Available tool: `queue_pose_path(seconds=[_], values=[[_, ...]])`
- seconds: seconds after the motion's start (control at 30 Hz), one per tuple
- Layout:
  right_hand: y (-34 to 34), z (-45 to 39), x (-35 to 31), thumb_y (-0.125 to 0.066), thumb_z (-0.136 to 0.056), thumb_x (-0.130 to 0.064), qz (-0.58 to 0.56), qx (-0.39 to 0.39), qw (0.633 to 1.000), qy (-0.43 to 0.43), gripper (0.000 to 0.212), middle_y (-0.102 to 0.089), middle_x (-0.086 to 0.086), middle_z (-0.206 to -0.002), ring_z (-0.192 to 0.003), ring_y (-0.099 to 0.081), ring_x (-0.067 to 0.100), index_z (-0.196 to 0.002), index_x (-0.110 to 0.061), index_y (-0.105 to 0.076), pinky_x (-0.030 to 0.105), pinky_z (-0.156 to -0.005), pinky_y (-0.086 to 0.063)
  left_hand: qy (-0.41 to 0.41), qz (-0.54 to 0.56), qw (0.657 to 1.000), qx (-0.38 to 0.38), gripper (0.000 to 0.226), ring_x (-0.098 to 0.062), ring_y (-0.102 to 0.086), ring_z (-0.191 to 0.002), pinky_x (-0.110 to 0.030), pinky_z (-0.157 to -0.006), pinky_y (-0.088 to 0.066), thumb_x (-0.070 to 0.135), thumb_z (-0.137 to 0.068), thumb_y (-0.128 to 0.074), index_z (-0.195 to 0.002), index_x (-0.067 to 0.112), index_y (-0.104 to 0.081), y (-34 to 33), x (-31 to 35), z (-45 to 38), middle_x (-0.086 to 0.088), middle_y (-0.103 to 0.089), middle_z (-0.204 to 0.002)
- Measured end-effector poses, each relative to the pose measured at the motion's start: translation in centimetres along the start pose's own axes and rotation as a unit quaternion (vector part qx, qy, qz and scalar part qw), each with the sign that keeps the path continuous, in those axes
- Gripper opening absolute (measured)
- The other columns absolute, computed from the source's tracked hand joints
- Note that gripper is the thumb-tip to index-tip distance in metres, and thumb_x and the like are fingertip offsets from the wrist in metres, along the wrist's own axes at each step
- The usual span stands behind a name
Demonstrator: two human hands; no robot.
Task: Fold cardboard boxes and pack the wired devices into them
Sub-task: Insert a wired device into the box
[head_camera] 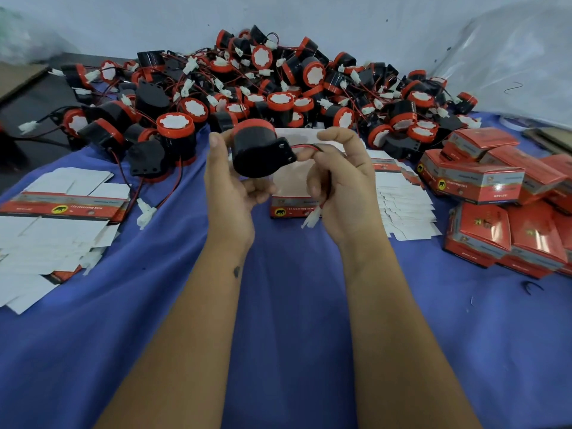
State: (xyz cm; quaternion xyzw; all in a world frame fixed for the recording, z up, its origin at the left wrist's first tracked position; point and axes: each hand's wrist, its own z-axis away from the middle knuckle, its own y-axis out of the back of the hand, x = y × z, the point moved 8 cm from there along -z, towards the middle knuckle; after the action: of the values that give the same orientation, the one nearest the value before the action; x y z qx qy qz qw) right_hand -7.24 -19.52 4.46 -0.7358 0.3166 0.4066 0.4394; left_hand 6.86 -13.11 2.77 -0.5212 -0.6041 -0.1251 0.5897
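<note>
Device in hand: a black round device with a red rim [258, 150], held up over the middle of the table, just above an open box [294, 193].
Wire: a red and black wire [309, 147] runs from the device toward three o'clock into the other hand; its white plug [311, 219] hangs below that palm.
Step in hand: I judge this to be the tidying of the wire before the device goes into the box; the box under the hands looks folded up with its lid flap standing.
Next move: it would call for gathering the loose wire and plug against the body, then lowering it all into the open box so nothing catches the flaps.
Left hand: the left hand [230, 187] wraps its fingers and thumb round the device's body from the nine o'clock side.
Right hand: the right hand [339, 181] pinches the wire with curled fingers, forefinger lifted.
Supply: a big pile of devices [278, 85] lies at twelve o'clock, wires tangled.
Flat boxes: unfolded flat boxes [58, 218] sit at nine o'clock, and another stack of flat boxes [405, 205] just right of the hands.
Finished boxes: closed red boxes [495, 196] are heaped at three o'clock.
Table: a blue cloth [294, 305] covers it.
</note>
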Motion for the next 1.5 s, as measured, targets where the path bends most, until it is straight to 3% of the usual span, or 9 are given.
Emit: queue_pose_path(seconds=[0.13, 0.3, 0.4, 0.57, 0.77, 1.07, 1.2, 1.37, 1.5], values=[[1.0, 0.1, -0.4, -0.053, -0.093, 0.002, 0.088, 0.087, 0.992, 0.023, 0.015, -0.069, 0.004, -0.069, -0.047, -0.052, 0.014, -0.09, -0.011, -0.059, 0.023, -0.047, -0.042, -0.018, 0.018, 1.0, -0.013, 0.012, -0.024, -0.07, -0.076, -0.033, -0.068, -0.055, 0.029, -0.094, -0.052, -0.102, 0.021, -0.057, 0.1, 0.8, -0.4, 0.0, -0.072, -0.095], [1.6, 0.4, -1.5, -0.059, -0.093, -0.004, 0.147, 0.145, 0.975, 0.087, 0.012, -0.07, 0.004, -0.071, -0.059, -0.065, 0.017, -0.087, -0.013, -0.064, 0.025, -0.056, -0.05, -0.08, -0.032, 0.996, -0.021, 0.019, -0.025, -0.063, -0.115, -0.044, -0.095, -0.054, 0.008, -0.091, -0.063, -0.108, 0.015, -0.057, -0.4, 1.7, -0.3, 0.008, -0.066, -0.11], [2.2, 0.6, -2.2, -0.069, -0.087, -0.008, 0.17, 0.175, 0.962, 0.123, 0.011, -0.07, 0.008, -0.083, -0.071, -0.062, 0.013, -0.084, -0.018, -0.071, 0.028, -0.071, -0.052, -0.126, -0.084, 0.988, -0.032, 0.029, -0.012, -0.063, -0.116, -0.032, -0.098, -0.051, 0.0, -0.089, -0.066, -0.114, 0.011, -0.057, -0.8, 2.3, -0.1, 0.01, -0.066, -0.113], [2.6, 0.7, -2.6, -0.074, -0.084, -0.009, 0.16, 0.186, 0.962, 0.122, 0.017, -0.072, -0.01, -0.078, -0.075, -0.063, 0.006, -0.083, -0.026, -0.074, 0.018, -0.073, -0.051, -0.134, -0.128, 0.982, -0.027, 0.034, -0.016, -0.061, -0.119, -0.038, -0.102, -0.05, 0.006, -0.086, -0.073, -0.116, 0.013, -0.057, -0.8, 2.1, 0.1, -0.004, -0.064, -0.121], [2.0, 0.8, -2.3, -0.068, -0.089, -0.007, 0.142, 0.181, 0.967, 0.11, 0.015, -0.064, -0.002, -0.074, -0.05, -0.057, 0.014, -0.089, -0.021, -0.065, 0.023, -0.049, -0.047, -0.121, -0.148, 0.981, -0.034, 0.044, -0.016, -0.063, -0.116, -0.039, -0.1, -0.052, 0.009, -0.081, -0.078, -0.115, 0.022, -0.053, -1.2, 1.6, 0.2, -0.006, -0.066, -0.122], [2.0, 2.1, -3.9, -0.055, -0.09, -0.007, 0.139, 0.218, 0.949, 0.18, 0.015, -0.066, 0.016, -0.103, -0.099, -0.064, 0.031, -0.099, -0.008, -0.068, 0.045, -0.091, -0.054, -0.173, -0.25, 0.952, -0.032, 0.059, -0.001, -0.05, -0.129, -0.021, -0.106, -0.043, 0.017, -0.082, -0.079, -0.134, 0.022, -0.051, -1.7, 1.8, 0.8, 0.017, -0.055, -0.13], [3.5, 2.3, -4.3, -0.064, -0.091, -0.006, 0.126, 0.294, 0.931, 0.178, 0.01, -0.065, 0.014, -0.106, -0.096, -0.065, 0.016, -0.085, -0.009, -0.072, 0.022, -0.082, -0.052, -0.166, -0.275, 0.947, -0.015, 0.058, -0.001, -0.05, -0.125, -0.021, -0.104, -0.043, 0.025, -0.081, -0.071, -0.137, 0.018, -0.055, -1.3, 1.7, 0.9, 0.021, -0.054, -0.125], [4.3, 1.5, -3.4, -0.068, -0.086, 0.006, 0.1, 0.3, 0.937, 0.148, 0.05, -0.056, 0.003, -0.124, -0.086, -0.07, 0.0, -0.13, -0.012, -0.052, 0.016, -0.081, -0.053, -0.156, -0.308, 0.938, -0.023, 0.058, -0.002, -0.047, -0.127, -0.037, -0.112, -0.039, 0.03, -0.083, -0.067, -0.138, 0.025, -0.05, -1.7, 1.5, 1.0, 0.023, -0.05, -0.127], [3.6, 1.0, -3.0, -0.065, -0.088, 0.006, 0.161, 0.271, 0.94, 0.128, 0.026, -0.064, 0.017, -0.115, -0.093, -0.069, 0.009, -0.091, -0.02, -0.066, 0.021, -0.088, -0.052, -0.111, -0.247, 0.963, 0.008, 0.055, -0.001, -0.051, -0.125, -0.018, -0.104, -0.042, 0.031, -0.083, -0.071, -0.134, 0.024, -0.053, -0.7, 0.9, 0.3, 0.014, -0.056, -0.129]])
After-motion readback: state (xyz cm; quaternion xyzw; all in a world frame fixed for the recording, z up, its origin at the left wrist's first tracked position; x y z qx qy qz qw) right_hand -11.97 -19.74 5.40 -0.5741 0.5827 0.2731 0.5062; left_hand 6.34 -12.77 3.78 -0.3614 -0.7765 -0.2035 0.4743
